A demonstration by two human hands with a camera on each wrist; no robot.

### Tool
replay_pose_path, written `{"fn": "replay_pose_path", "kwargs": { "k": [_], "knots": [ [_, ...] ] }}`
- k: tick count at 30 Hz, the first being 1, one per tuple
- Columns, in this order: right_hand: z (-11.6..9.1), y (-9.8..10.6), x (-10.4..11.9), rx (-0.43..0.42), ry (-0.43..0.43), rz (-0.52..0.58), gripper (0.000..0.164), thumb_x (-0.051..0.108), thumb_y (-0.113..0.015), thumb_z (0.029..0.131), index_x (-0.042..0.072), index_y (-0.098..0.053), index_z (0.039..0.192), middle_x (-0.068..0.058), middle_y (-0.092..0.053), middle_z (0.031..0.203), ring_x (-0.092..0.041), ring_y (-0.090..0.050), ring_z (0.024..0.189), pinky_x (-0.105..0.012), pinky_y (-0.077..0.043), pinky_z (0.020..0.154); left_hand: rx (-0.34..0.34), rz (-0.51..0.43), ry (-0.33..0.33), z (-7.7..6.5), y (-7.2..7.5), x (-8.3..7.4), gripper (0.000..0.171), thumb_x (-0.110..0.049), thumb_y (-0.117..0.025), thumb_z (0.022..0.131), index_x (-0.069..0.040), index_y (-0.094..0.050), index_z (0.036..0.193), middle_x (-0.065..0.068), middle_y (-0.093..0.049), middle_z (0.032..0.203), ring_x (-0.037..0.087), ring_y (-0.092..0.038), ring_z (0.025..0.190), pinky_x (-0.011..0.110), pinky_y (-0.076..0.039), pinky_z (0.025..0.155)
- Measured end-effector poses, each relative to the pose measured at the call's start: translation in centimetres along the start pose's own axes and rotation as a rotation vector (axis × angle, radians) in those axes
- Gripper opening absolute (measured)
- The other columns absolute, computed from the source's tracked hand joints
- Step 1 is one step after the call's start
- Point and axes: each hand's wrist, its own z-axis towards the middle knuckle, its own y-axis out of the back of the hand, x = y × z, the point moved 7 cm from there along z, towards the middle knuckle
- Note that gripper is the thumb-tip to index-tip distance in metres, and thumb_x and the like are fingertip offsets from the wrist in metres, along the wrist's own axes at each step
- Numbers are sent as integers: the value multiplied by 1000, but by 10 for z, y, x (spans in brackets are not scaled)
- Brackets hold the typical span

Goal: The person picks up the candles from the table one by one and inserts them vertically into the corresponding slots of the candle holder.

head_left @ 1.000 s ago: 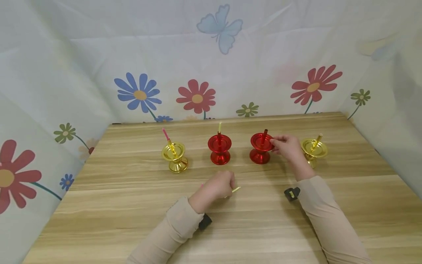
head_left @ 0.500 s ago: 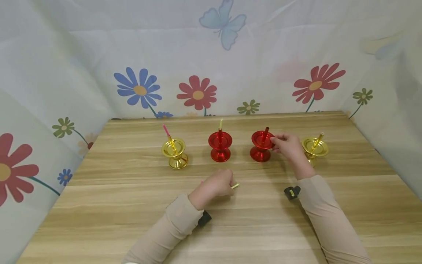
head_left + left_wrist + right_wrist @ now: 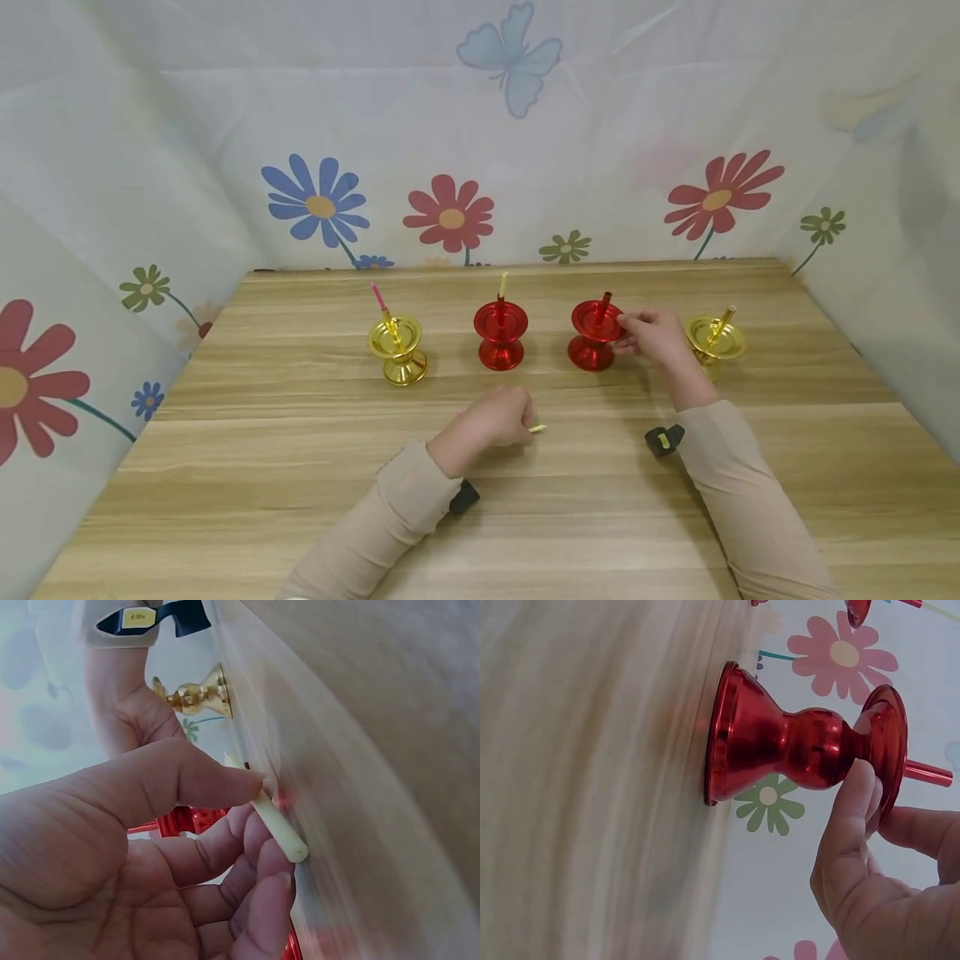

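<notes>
My left hand [image 3: 498, 417] pinches a thin pale yellow candle [image 3: 279, 827] between thumb and fingers, low over the wooden table. My right hand [image 3: 654, 335] grips the dish rim of a red metal candle holder [image 3: 810, 746], thumb on one face and fingers under the other. That holder stands upright, and its tube [image 3: 930, 773] holds no candle. To its left, a second red holder [image 3: 501, 325] bears a yellow candle [image 3: 503, 286]. Behind my right hand, a gold holder [image 3: 715, 337] has a bare tube.
At the left of the row stands another gold holder [image 3: 406, 367] with a pink candle [image 3: 378, 297]. A bit of something pink [image 3: 460, 412] shows beside my left hand on the table [image 3: 570, 517]. A flowered cloth [image 3: 600, 125] hangs behind the table's back edge.
Both hands stay almost in place. The yellow candle in my left hand shifts slightly, with less of it showing past the fingers than a second ago. The view tilts a little.
</notes>
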Motion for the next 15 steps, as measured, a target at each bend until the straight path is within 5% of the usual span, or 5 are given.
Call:
{"fn": "replay_pose_path", "kwargs": {
  "k": [6, 15],
  "knots": [
    [2, 4, -4, 65, -40, 126, 26, 6, -47, 98, -13, -47, 115, 3, -62, 67, -6, -62, 59, -19, -56, 62, -18, -18, 13, 0, 4, 2, 26, -1, -69, 77, -9, -51, 60, -3, -43, 57, 12, -39, 56, 20, -30, 49],
    [-1, 6, -3, 86, -63, 191, 26, 4, -48, 97, -14, -46, 116, 2, -63, 67, -6, -63, 59, -20, -56, 62, -96, -190, -19, 5, 14, 3, 9, 3, -66, 80, -1, -59, 78, 3, -53, 69, 14, -46, 61, 21, -38, 51]
  ]
}}
